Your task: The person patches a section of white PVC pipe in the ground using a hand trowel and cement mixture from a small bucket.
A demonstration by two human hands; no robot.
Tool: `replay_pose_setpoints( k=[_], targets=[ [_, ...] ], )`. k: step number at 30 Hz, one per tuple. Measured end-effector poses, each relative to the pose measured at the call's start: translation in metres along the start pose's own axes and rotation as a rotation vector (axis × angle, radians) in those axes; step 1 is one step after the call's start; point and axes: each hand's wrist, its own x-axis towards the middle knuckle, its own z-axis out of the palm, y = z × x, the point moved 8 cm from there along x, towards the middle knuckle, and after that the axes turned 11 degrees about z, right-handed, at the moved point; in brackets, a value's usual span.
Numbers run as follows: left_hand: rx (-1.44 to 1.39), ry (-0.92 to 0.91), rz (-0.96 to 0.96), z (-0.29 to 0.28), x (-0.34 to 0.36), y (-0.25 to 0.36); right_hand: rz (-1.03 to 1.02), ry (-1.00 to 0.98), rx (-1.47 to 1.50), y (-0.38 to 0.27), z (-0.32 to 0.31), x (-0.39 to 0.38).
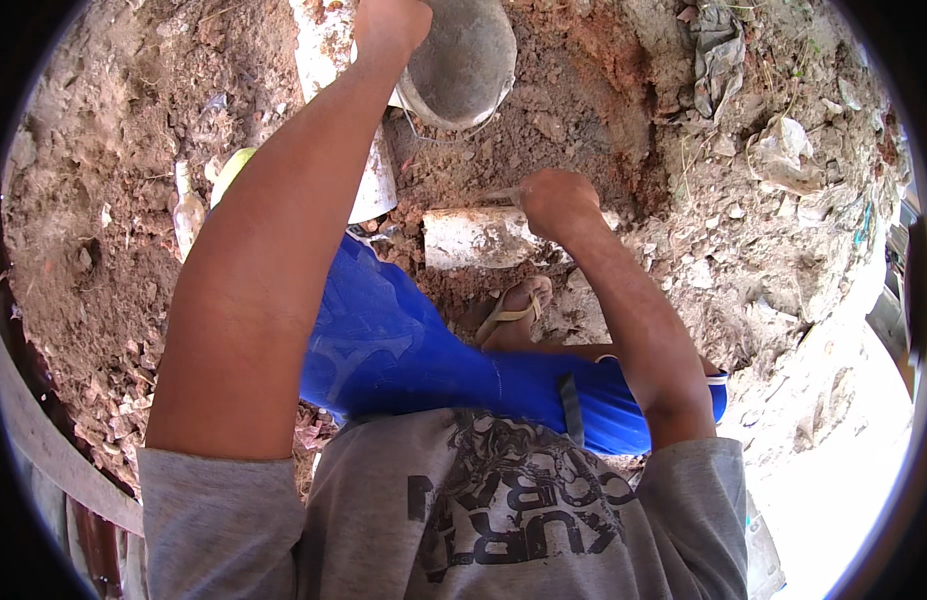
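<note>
1. The right hand (556,203) is closed in a fist around a thin, pale tool (502,196), whose tip points left over the top of a white block (479,238).
2. The white block is seen lying in the reddish dug earth (604,110), just below and left of the right hand, with a sandalled foot (516,312) just beneath it.
3. The left hand (389,25) is stretched out to the top edge of the view, beside the rim of a grey bucket (466,55); whether its fingers are closed on anything cannot be told, as they are cut off by the edge.
4. The grey bucket is set on the earth above the block, its wire handle hanging below it.
5. A white sheet-like piece (376,185) is seen under the left forearm.
6. A clear bottle (187,210) lies on the ground at the left.
7. Crumpled grey rags (719,55) and pale scraps lie towards the upper right of the ground.
</note>
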Motion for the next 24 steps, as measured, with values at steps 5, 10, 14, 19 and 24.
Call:
replay_pose_setpoints(
  k=[5, 10, 14, 19, 24],
  targets=[
    [-0.025, 0.051, -0.027, -0.014, 0.003, -0.023, 0.063, -0.07, 0.152, -0.015, 0.053, -0.032],
    [0.098, 0.07, 0.018, -0.005, 0.009, -0.027, 0.222, 0.099, 0.453, -0.019, 0.146, -0.065],
    [0.089, 0.081, 0.034, -0.009, 0.007, -0.029, 0.247, 0.096, 0.738, 0.014, 0.062, -0.058],
    [0.007, 0.115, 0.009, -0.017, 0.005, -0.027, 0.011, 0.202, 0.278, 0.04, -0.048, -0.076],
    [0.027, 0.071, 0.006, -0.003, 0.016, -0.019, -0.111, 0.026, 0.005, -0.013, -0.003, -0.009]
  ],
)
